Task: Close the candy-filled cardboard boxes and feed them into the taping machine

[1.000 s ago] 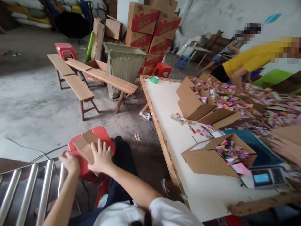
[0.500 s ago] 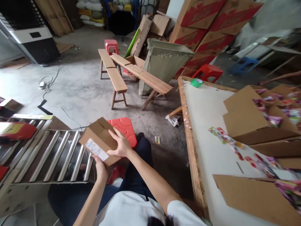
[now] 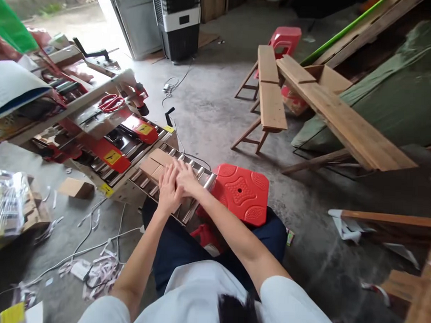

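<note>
My left hand (image 3: 169, 190) and right hand (image 3: 187, 179) lie together at the near end of a brown rectangular cardboard box (image 3: 153, 163); I can't tell whether either grips it. The box sits on a silver metal roller conveyor (image 3: 210, 181), just beside a red plastic stool (image 3: 251, 191).

Daylight poured through the doorway (image 3: 106, 26), bleaching the ground outside (image 3: 80, 26) and laying a pale sheen on the concrete floor (image 3: 210, 100). The far right sank into shadow. Rollers (image 3: 210, 181) glinted; the cardboard box (image 3: 156, 160) looked slightly soft, the dull green cloth (image 3: 387, 108) smeared, and everything near the edges stretched.
</note>
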Action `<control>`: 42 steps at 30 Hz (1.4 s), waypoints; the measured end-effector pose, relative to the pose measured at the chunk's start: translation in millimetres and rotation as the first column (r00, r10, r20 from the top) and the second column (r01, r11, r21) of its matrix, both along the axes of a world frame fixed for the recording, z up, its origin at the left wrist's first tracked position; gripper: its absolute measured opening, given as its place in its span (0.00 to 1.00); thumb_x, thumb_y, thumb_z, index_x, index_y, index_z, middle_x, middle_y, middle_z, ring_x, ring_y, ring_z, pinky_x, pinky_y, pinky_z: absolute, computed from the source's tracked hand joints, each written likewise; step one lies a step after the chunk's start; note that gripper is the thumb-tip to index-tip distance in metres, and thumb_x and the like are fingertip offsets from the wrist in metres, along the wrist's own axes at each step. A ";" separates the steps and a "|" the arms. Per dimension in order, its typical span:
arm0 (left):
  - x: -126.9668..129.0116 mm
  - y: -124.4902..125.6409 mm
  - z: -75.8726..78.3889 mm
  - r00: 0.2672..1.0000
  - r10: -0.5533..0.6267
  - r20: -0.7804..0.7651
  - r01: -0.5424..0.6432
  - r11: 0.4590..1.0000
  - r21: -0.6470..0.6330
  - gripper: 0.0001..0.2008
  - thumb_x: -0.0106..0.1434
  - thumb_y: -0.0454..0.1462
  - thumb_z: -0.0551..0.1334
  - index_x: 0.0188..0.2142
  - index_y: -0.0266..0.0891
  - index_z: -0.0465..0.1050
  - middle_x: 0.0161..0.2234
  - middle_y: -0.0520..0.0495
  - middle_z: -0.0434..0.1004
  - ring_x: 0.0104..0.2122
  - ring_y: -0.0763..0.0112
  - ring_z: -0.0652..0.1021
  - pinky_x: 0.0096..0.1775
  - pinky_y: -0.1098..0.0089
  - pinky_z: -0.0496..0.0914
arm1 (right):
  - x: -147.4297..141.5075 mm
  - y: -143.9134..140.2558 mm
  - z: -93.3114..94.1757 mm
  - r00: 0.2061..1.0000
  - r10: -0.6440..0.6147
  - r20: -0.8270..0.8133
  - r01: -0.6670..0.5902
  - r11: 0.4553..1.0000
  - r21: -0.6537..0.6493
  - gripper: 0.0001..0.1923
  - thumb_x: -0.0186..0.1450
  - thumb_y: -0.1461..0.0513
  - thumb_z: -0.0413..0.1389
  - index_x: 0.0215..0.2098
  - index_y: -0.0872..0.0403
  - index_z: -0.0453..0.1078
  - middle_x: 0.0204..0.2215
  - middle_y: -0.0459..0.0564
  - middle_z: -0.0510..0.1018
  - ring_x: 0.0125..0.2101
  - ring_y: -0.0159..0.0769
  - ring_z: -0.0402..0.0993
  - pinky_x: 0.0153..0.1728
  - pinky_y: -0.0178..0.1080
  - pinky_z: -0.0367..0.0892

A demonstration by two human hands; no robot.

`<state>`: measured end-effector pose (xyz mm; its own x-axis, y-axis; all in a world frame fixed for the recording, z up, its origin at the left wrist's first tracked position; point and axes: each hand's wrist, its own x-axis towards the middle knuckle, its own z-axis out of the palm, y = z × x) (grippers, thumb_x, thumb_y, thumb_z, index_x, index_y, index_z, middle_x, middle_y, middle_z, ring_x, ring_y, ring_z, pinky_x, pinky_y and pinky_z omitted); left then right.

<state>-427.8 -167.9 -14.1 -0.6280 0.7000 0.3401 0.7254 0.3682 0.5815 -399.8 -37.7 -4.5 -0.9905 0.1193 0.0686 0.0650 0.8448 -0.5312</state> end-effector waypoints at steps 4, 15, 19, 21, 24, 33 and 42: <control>-21.3 13.5 -1.9 0.995 -0.068 -0.068 0.054 0.981 -0.187 0.45 0.59 0.62 0.59 0.69 0.41 0.54 0.70 0.39 0.50 0.70 0.46 0.50 0.67 0.49 0.44 | 30.1 41.9 8.7 0.993 -0.018 -0.118 -0.029 0.923 -0.384 0.50 0.59 0.55 0.61 0.72 0.57 0.41 0.71 0.60 0.46 0.71 0.52 0.40 0.67 0.58 0.46; -180.7 -11.8 13.4 0.968 0.144 -0.207 -0.195 0.947 -0.254 0.32 0.66 0.49 0.56 0.64 0.34 0.63 0.68 0.38 0.57 0.69 0.51 0.53 0.68 0.51 0.44 | 236.9 74.7 -94.7 0.792 -0.569 0.222 0.512 0.419 -0.750 0.31 0.49 0.52 0.67 0.49 0.53 0.75 0.45 0.59 0.82 0.48 0.50 0.79 0.54 0.54 0.72; -215.0 -11.0 30.1 0.941 0.291 -0.175 -0.326 0.919 -0.222 0.28 0.67 0.39 0.53 0.63 0.26 0.62 0.67 0.32 0.57 0.68 0.52 0.57 0.67 0.54 0.51 | 300.5 50.2 -123.1 0.688 -0.683 0.247 0.576 0.306 -0.758 0.29 0.50 0.51 0.66 0.47 0.54 0.76 0.44 0.62 0.82 0.48 0.52 0.79 0.52 0.56 0.73; -182.8 -2.9 16.9 0.909 0.339 -0.241 -0.380 0.913 -0.148 0.29 0.67 0.37 0.52 0.65 0.25 0.59 0.69 0.31 0.52 0.69 0.51 0.55 0.67 0.52 0.51 | 323.2 34.1 -129.7 0.642 -0.721 0.261 0.604 0.265 -0.751 0.28 0.50 0.51 0.65 0.46 0.56 0.76 0.44 0.63 0.82 0.48 0.53 0.79 0.52 0.56 0.73; -88.1 5.5 -32.4 0.958 0.076 -0.278 -0.138 0.968 -0.211 0.30 0.66 0.38 0.54 0.66 0.32 0.57 0.69 0.34 0.51 0.70 0.51 0.51 0.67 0.47 0.47 | 340.9 13.2 -138.8 0.583 -0.759 0.290 0.660 0.234 -0.714 0.25 0.52 0.52 0.63 0.45 0.57 0.76 0.42 0.63 0.82 0.46 0.51 0.80 0.50 0.55 0.74; 65.0 -7.6 -139.5 0.984 -0.180 -0.005 0.169 0.930 -0.328 0.32 0.65 0.41 0.56 0.68 0.41 0.57 0.67 0.37 0.58 0.69 0.53 0.56 0.68 0.48 0.42 | 337.6 -8.7 -150.0 0.606 -0.730 0.316 0.743 0.378 -0.553 0.18 0.59 0.66 0.55 0.47 0.57 0.76 0.41 0.57 0.83 0.42 0.41 0.81 0.48 0.44 0.75; 59.9 1.0 -151.0 0.951 -0.152 -0.269 0.048 0.933 -0.357 0.28 0.68 0.36 0.49 0.66 0.32 0.60 0.64 0.36 0.64 0.66 0.50 0.61 0.66 0.44 0.47 | 338.1 -25.3 -131.0 0.661 -0.720 0.212 0.730 0.552 -0.403 0.17 0.58 0.67 0.56 0.45 0.53 0.78 0.42 0.53 0.81 0.44 0.43 0.77 0.52 0.45 0.68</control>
